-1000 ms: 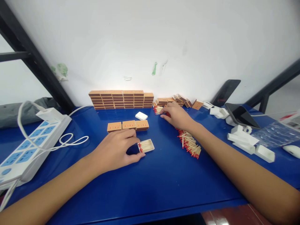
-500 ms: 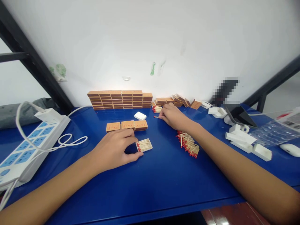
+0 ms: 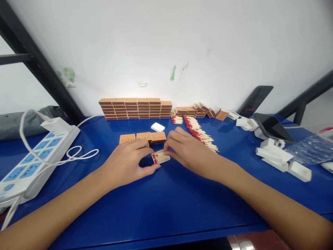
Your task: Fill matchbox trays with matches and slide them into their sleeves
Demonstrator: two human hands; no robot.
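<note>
One shallow white matchbox tray (image 3: 163, 162) of slim, red-tipped matchsticks (image 3: 159, 158) sits on glossy blue metal-looking tabletop (image 3: 156, 205) – left hand (image 3: 127, 159) gripping its end, thumb and fingers parted around it. The right hand's (image 3: 191, 151) fingertips bunch opposite (holding a match? can't tell). Three orange oblong matchboxes (image 3: 143, 136) lie behind.

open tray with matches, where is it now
In the head view, the tray is just below centre, between the left hand and right hand, in front of the row of three matchboxes at its right end.
</note>
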